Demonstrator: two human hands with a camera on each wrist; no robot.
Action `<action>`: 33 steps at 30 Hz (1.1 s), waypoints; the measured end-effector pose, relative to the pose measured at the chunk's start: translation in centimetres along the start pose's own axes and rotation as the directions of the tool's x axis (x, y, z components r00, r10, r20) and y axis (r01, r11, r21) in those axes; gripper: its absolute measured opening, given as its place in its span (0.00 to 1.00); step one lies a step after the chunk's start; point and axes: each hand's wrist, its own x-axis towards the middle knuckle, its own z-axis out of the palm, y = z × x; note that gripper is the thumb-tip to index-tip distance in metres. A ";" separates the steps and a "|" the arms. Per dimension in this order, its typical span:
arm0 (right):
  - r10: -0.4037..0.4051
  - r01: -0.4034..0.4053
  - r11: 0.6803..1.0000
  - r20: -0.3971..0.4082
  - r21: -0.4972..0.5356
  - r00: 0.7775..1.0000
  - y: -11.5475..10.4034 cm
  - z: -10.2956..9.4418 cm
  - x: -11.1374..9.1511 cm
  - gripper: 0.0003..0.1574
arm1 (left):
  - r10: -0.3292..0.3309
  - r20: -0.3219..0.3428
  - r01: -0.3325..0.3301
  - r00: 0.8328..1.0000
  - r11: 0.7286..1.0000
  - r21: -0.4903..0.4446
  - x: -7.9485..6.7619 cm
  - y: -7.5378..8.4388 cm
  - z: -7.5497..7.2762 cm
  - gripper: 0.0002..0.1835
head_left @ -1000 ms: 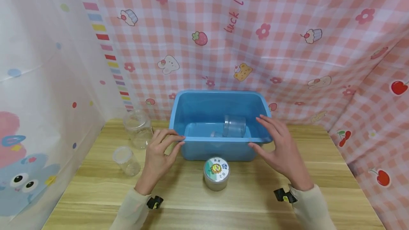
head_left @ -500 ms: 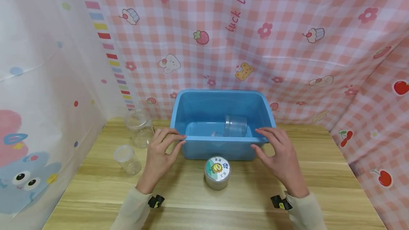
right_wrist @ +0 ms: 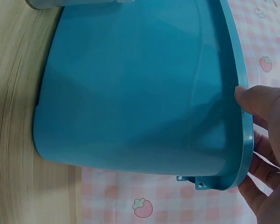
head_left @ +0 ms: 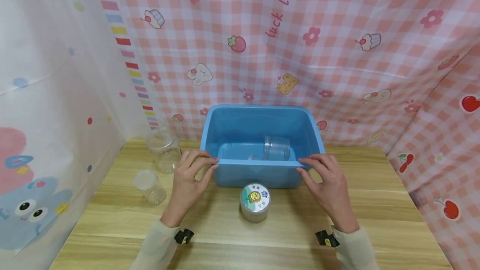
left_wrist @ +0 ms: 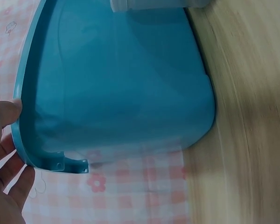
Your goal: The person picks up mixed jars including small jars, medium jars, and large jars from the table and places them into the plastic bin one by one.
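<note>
Pink checked cloth (head_left: 258, 63) hangs behind a wooden table (head_left: 277, 251). Left hand (head_left: 190, 178) and right hand (head_left: 327, 182) pinch the front rim of a blue bin (head_left: 258, 175) near its corners, thumbs outside and fingers curled over, likely to keep it level. Between those grips, inside, a clear jar (head_left: 276, 149) lies sideways; just in front stands a lidded tub (head_left: 255, 204), apart from both hands.

Right grip (right_wrist: 275, 116) on tub (right_wrist: 130, 93) (blue)
</note>
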 end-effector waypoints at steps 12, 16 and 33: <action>0.038 -0.038 0.999 0.006 -0.002 0.999 0.2 0.1 -0.1 0.18 | -0.046 0.015 0.047 0.999 0.997 -0.058 -1.6 0.8 0.2 0.20; 0.045 -0.045 0.999 0.009 -0.002 0.999 0.2 0.0 -0.1 0.20 | -0.063 -0.001 0.063 0.998 0.995 -0.078 -2.2 0.9 0.2 0.24; 0.052 -0.052 0.999 -0.002 0.011 0.999 0.2 0.1 -0.1 0.22 | -0.526 0.190 0.557 0.829 0.804 -0.209 -6.1 1.6 -0.1 0.53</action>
